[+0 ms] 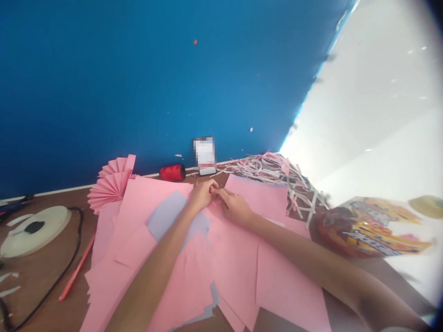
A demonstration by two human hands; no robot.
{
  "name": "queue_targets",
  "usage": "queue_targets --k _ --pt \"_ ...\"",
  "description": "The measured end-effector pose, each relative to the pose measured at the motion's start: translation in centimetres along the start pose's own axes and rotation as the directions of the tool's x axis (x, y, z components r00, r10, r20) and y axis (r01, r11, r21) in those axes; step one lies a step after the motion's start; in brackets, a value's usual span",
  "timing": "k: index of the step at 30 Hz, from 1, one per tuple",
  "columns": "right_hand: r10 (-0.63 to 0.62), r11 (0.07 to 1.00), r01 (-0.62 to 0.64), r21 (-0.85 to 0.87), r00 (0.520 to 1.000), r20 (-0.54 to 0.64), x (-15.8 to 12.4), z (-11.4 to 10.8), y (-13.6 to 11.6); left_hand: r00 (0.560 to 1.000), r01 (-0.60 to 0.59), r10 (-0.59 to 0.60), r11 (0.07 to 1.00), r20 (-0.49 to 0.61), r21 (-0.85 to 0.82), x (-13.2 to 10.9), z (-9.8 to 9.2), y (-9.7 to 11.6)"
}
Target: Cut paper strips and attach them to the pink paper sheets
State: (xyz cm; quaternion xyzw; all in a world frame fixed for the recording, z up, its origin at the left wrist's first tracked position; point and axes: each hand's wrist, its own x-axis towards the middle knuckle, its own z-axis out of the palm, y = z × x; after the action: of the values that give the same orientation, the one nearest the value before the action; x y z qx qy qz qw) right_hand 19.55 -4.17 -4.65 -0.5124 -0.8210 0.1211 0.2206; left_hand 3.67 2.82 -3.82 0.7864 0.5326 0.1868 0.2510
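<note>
Both my hands meet at the far end of a spread of pink paper sheets [194,258] on a brown table. My left hand [202,193] is closed, its fingers pinching the far edge of a pink sheet [221,210]. Touching it from the right, my right hand [235,205] has its fingers curled and pressed down on the same edge. The sheets overlap loosely under both forearms.
A folded pink paper fan [110,184] lies at the left, a red thread spool [172,172] by the blue wall. Cut paper strips [277,173] pile up at the right beside a colourful packet [370,228]. A white round object [32,228], black cable and red stick [76,269] lie left.
</note>
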Motion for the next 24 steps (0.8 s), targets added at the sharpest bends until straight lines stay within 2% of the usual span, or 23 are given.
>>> queue_targets --k 6,12,18,24 --pt "-0.039 0.999 0.039 0.003 0.999 -0.005 -0.05 0.2 0.23 1.0 -0.003 0.003 1.0 0.004 -0.02 -0.02 0.28 0.56" --pt "-0.004 1.0 0.004 -0.009 1.0 -0.01 0.01 0.17 0.12 0.998 -0.068 0.068 0.997 -0.008 0.021 -0.13 0.33 0.54" --pt "-0.014 1.0 0.014 0.018 1.0 -0.028 0.08 0.29 0.38 0.999 -0.005 0.004 0.999 0.039 0.033 0.33 0.02 0.41" --pt "-0.027 1.0 0.027 -0.015 1.0 0.0 0.05 0.27 0.4 0.999 -0.005 0.004 1.0 0.037 0.029 0.35 0.04 0.23"
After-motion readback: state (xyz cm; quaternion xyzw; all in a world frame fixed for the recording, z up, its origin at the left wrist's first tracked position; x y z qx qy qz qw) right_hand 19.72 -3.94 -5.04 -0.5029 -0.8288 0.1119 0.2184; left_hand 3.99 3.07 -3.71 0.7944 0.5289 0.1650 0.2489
